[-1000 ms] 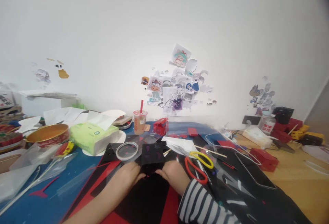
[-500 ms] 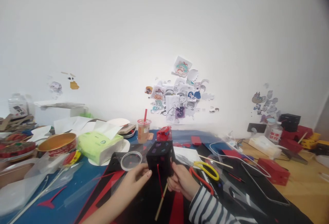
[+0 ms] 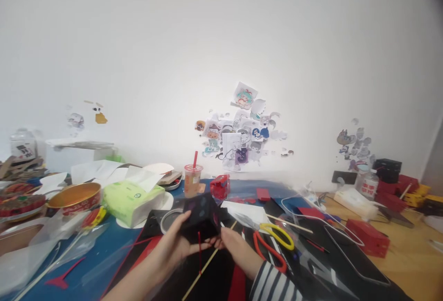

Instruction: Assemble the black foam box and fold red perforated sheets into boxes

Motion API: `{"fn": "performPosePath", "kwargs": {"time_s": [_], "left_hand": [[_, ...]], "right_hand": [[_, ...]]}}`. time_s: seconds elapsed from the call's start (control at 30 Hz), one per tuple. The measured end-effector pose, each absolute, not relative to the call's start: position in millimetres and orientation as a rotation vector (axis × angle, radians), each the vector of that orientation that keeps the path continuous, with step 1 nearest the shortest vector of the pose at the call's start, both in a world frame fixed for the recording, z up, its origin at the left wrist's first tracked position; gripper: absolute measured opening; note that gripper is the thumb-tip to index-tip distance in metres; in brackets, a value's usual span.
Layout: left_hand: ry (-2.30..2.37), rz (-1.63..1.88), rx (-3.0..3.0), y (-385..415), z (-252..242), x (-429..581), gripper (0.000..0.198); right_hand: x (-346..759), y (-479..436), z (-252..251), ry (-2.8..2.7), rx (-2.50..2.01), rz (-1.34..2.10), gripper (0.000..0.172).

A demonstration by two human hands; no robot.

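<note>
Black box (image 3: pixel 199 213), purplish marks on its faces, tilted, held up over the black sheet (image 3: pixel 219 278) at bottom centre. Left hand (image 3: pixel 171 248) grasps it: thumb on the left side, fingers running underneath towards the right. Right hand (image 3: pixel 238 248) has its fingers bent in at the lower right edge, where the wooden stick (image 3: pixel 194 284) passes; can't tell if it's pinching the box, the stick or both. Red cord (image 3: pixel 200 257) hangs down the near side, and its lower end meets the stick. Step in hand, my read: handling or adjusting the box near that edge, left hand as support, right hand doing the finer work. Any next move seems to call for a steady left hold, a light right fingertip touch, and care not to snag the cord. Hard to make out: the box's underside and far sides, how the cord fixes to the box, whether it's tied to the stick or only crosses it. Fingers hide part of the stick; its near end runs close to the bottom border. Marks too dark to read. Clear round lid (image 3: pixel 168 220) is partly covered by the left hand. Left forearm and right striped sleeve (image 3: pixel 277 285) are cut off by the bottom border.
</note>
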State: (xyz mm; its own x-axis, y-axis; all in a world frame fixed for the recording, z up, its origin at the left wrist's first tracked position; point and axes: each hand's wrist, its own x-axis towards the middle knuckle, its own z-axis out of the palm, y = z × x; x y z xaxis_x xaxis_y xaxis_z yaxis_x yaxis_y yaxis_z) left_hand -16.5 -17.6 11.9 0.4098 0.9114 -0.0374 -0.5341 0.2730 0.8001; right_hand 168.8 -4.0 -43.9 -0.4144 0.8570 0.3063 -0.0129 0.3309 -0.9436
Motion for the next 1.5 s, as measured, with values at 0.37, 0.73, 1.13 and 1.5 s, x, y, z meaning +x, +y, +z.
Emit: {"fn": "performPosePath", "kwargs": {"time_s": [0.37, 0.73, 1.13, 1.5], "left_hand": [[0.523, 1.497, 0.511, -3, 17, -46, 0.038], [0.600, 1.493, 0.376, 2, 19, -67, 0.037], [0.389, 1.357, 0.516, -11, 32, -68, 0.032], [0.312, 0.859, 0.704, -25, 17, -46, 0.052]], "right_hand": [[190, -8, -40, -2.277, -1.265, 0.075, 0.013], [205, 1, -13, -2.087, -1.180, 0.297, 0.026], [194, -14, 10, -2.099, -1.058, 0.375, 0.035], [149, -19, 36, -2.217, -0.797, -0.462, 0.041]]}}
